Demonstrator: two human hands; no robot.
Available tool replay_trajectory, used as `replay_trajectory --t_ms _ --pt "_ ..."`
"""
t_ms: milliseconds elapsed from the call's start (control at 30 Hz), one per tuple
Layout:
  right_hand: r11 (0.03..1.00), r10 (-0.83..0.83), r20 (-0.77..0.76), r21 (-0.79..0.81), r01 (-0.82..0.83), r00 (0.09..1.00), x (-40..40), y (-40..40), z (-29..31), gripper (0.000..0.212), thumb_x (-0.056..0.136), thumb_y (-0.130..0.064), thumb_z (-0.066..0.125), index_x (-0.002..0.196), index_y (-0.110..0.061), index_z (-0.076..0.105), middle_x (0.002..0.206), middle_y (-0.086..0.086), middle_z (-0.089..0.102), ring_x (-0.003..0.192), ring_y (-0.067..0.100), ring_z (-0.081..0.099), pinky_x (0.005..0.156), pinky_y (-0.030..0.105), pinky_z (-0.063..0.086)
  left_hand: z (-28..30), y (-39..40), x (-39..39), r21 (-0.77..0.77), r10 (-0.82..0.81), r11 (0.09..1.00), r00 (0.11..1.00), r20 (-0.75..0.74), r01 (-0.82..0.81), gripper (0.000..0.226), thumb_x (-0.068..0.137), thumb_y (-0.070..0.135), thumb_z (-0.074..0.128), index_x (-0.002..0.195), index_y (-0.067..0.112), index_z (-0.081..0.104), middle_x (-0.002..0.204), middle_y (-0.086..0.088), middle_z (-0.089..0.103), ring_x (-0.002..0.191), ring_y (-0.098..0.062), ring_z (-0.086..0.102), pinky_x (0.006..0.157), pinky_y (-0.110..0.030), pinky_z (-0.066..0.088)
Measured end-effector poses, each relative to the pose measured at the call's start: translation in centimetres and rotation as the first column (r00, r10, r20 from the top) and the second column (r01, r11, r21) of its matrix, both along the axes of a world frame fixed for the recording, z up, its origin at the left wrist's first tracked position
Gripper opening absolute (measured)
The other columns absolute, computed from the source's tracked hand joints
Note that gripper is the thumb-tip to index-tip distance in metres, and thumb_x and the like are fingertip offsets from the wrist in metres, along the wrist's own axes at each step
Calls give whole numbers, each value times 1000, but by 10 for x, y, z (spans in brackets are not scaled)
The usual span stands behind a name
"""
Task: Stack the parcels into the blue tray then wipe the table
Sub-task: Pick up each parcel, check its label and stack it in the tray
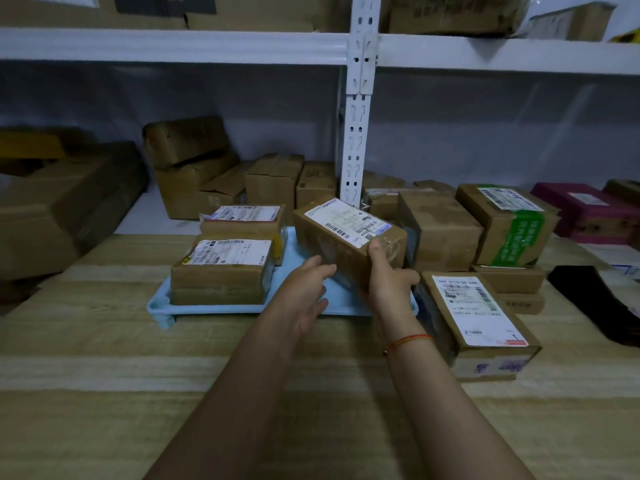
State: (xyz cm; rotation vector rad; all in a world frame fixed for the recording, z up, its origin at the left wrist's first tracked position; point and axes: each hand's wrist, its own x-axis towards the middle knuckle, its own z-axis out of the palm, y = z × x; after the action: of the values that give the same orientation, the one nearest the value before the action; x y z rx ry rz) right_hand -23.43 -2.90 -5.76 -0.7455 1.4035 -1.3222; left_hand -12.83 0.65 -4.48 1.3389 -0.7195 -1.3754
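1. Two labelled parcels (pixel 221 268) already sat in the left half of the blue tray (pixel 157 306), one behind the other, on the wooden table (pixel 104 341).
2. My left hand (pixel 304 296) was spread and holding nothing, its fingertips reaching toward the near face of the parcel in the air.
3. My right hand (pixel 388 275) gripped that carried parcel (pixel 346 237) at its near right corner, thumb on top, tilted above the tray's bare right half.
4. It looked to me like stiff, taped cardboard, probably light; the tape seemed slippery, so I judged two hands on opposite faces safest.
5. To the right, another labelled parcel (pixel 481 323) lay close against the tray's edge, crowding the set-down; more boxes (pixel 505 223) and a dark cloth (pixel 595 299) lay beyond.
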Motion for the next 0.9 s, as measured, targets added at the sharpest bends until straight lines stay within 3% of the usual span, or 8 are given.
replay_trajectory --t_ms 133,267,400,533,633,733,800,900 --pt "997 3 131 74 -13 991 19 -12 -1 80 82 -47 68 136 -7 24 127 12 54 111 26 55 99 45 49 -1 -8 7 2 4 1000 999 42 -4 55 98 21 50 149 26 31 154 -3 34 141 -27 31 115 -43 30" --pt "986 76 301 118 -116 951 39 -19 -5 68 73 -42 72 126 -14 40 117 8 60 103 22 61 63 36 60 -4 -14 15 -2 48 999 996 69 -48 41 99 25 48 140 23 44 132 3 50 123 -15 43 113 -42 32" --pt "976 102 357 142 -162 929 60 -21 -6 72 76 -40 76 129 -16 33 122 12 56 105 30 62 71 48 61 -7 -18 25 3 145 989 987 72 -145 33 99 32 46 126 16 57 114 2 62 110 -16 55 100 -35 40" --pt "957 192 399 126 -261 897 73 -17 -9 68 80 -46 73 131 -17 39 123 13 58 106 33 62 70 50 61 -8 -19 30 4 202 979 979 -26 -202 38 96 42 47 123 19 62 113 -6 68 108 -25 63 99 -46 48" --pt "927 312 284 119 -356 907 75 -15 -14 58 82 -52 65 128 -22 51 116 10 66 101 28 66 78 47 60 -7 -16 30 0 244 970 969 -30 -244 34 98 42 45 119 22 61 114 -6 67 106 -24 63 96 -42 50" --pt "912 389 -18 150 -382 921 74 -13 -15 47 79 -55 51 111 -23 64 114 8 66 102 26 62 84 44 59 -9 -17 29 -7 306 952 952 6 -306 38 97 44 43 119 19 62 118 -6 66 112 -23 60 103 -43 45" --pt "923 375 -190 169 -346 907 73 -14 -15 55 74 -54 46 111 -18 64 121 11 61 102 29 60 90 45 56 -8 -16 28 -6 309 951 951 -5 -309 38 98 41 42 118 16 63 115 -5 67 109 -21 61 102 -41 46" --pt "944 329 -307 112 -309 893 72 -13 -14 50 88 -40 46 128 -11 54 130 14 50 108 33 57 98 48 49 -6 -13 25 -7 277 961 961 -24 -277 32 99 38 43 113 19 65 110 0 69 102 -15 62 81 -29 49"
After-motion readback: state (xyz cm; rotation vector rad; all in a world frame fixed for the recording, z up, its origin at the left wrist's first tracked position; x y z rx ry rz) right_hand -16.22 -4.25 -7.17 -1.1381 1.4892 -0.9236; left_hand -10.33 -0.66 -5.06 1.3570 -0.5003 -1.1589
